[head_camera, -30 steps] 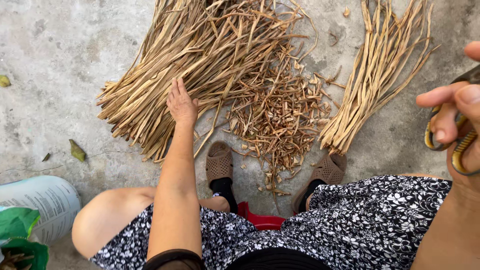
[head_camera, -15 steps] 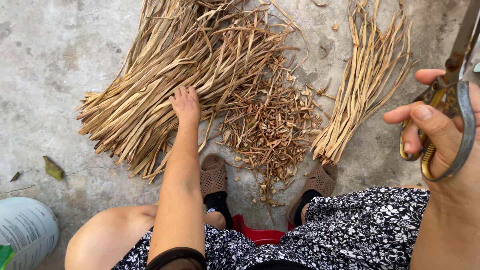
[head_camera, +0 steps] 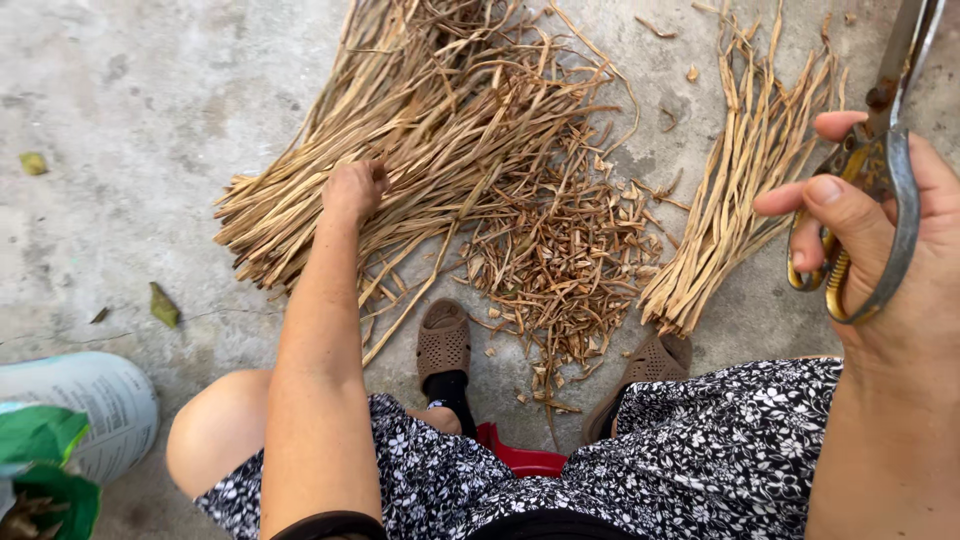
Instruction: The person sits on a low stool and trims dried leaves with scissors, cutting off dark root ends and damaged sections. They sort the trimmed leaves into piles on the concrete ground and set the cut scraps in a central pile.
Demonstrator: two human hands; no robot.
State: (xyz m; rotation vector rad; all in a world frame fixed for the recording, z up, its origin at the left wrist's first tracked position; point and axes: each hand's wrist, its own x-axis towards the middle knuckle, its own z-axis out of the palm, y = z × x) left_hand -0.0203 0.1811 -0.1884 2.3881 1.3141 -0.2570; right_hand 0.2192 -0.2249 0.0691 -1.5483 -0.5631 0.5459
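Stalks (head_camera: 420, 150) lie in a big dry heap on the concrete floor (head_camera: 130, 130); I see my left hand (head_camera: 352, 190) closing its fingers on some, while my right hand (head_camera: 880, 240) grips scissors (head_camera: 880, 170) held up beside a smaller bundle (head_camera: 740, 190).

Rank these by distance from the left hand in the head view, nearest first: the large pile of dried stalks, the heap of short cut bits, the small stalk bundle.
1. Large stalk pile: the left hand rests on it.
2. Heap of cut bits: centre, ahead of the feet.
3. Small stalk bundle: far right, near the scissors.
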